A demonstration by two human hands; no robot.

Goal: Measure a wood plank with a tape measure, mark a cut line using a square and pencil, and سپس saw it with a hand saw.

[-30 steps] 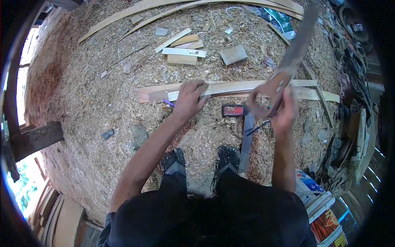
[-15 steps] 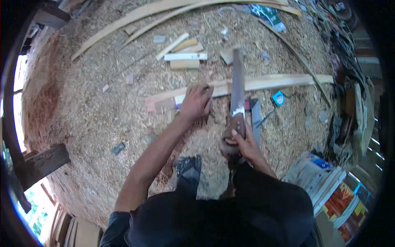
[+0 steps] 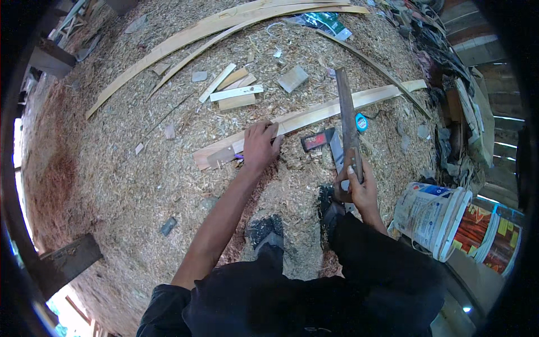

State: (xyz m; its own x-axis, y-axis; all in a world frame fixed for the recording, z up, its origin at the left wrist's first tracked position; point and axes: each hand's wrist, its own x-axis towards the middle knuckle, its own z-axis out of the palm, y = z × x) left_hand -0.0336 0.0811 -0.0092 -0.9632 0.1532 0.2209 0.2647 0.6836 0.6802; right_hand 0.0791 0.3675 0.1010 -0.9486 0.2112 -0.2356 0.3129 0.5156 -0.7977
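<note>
A long pale wooden strip (image 3: 314, 115) lies slantwise on the shavings. My left hand (image 3: 260, 145) is closed over it near its left end, with the fingers bent around its edge. A shorter flat piece (image 3: 221, 158) lies at that end, and something small and purple shows beside my wrist. In my right hand (image 3: 364, 191) is the handle of a handsaw; its brown, worn blade (image 3: 346, 106) points away from me and crosses above the strip. Whether the blade touches the wood I cannot tell. Left of the saw rests a try square (image 3: 318, 140) with a red patch on its stock.
A blue tape measure (image 3: 361, 122) lies right of the blade. Beyond the strip are several wood offcuts (image 3: 236, 92), a grey block (image 3: 293, 79) and long curved boards (image 3: 185, 42). A dark thin stick (image 3: 382, 70) crosses the strip's right end. A white bucket (image 3: 429, 216) lies tipped at lower right.
The saw has moved right along the strip, uncovering the try square and the grey block. My left hand stays on the strip. The whole view has shifted somewhat.
</note>
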